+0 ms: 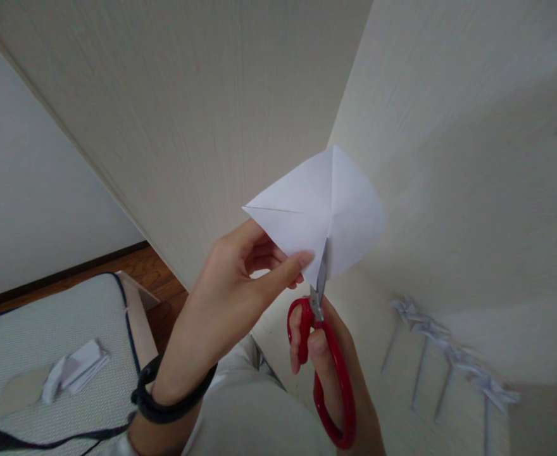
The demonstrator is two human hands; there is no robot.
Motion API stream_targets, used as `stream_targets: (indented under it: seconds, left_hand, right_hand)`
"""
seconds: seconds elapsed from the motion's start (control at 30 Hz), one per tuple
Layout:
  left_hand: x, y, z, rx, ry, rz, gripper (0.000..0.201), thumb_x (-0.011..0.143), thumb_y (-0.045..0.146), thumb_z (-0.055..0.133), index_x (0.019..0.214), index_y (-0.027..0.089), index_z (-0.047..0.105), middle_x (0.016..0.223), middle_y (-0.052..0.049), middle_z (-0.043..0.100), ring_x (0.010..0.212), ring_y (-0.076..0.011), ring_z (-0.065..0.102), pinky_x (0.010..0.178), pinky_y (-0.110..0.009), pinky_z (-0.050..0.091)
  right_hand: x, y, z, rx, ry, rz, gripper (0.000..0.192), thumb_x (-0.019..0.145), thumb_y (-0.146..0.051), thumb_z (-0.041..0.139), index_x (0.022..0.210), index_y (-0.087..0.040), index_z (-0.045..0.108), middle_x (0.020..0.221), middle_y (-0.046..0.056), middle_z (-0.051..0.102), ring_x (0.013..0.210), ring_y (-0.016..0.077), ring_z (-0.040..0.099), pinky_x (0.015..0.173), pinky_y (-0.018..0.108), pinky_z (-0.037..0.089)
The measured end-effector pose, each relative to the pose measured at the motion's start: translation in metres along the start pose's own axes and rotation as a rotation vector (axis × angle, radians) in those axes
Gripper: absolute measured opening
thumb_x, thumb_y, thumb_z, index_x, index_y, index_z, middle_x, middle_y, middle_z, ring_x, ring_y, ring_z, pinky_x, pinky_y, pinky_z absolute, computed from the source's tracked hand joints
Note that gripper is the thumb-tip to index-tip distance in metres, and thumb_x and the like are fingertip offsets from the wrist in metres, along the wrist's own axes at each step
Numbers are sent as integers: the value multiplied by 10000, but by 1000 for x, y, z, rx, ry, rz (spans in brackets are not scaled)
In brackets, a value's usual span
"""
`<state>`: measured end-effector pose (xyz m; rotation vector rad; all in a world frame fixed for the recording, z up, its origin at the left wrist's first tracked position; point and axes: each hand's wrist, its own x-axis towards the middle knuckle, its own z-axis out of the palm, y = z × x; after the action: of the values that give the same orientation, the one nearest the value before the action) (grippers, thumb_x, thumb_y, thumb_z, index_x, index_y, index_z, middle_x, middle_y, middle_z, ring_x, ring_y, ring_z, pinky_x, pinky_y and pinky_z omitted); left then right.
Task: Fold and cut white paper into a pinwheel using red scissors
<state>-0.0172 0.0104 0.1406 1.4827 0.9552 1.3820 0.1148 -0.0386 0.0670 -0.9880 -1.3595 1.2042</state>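
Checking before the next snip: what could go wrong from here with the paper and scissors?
The left hand holds the white paper with its fingers close to the blades of the scissors, so a slip might nick them.
The upper blade tip points toward the sheet's middle; an overlong snip could cut too far.
The sheet is gripped near one edge, so its far side may flex and let the cut wander.

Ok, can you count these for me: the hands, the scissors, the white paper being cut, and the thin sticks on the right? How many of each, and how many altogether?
Hands: 2
Scissors: 1
White paper being cut: 1
Thin sticks: 4
Total: 8
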Motion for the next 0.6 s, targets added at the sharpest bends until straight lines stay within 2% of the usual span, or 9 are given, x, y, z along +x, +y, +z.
stream_targets:
  seconds: [0.47,0.6]
  left_hand:
    - [0,2,0,-11,14,-8,82,773,157,718,813,176,649,664,67,652,567,-55,621,554,-115,520]
    - [-1,2,-1,-16,12,-11,98,768,162,730,823,170,650,666,65,657,570,-58,629,562,-120,526]
  right_hand:
    - [2,5,0,59,-39,23,549,831,-756,469,822,-207,488,714,-23,482,544,89,422,475,233,348]
    - [0,5,1,55,-3,33,556,827,-762,468,807,-207,498,700,-26,492,539,88,426,488,240,355]
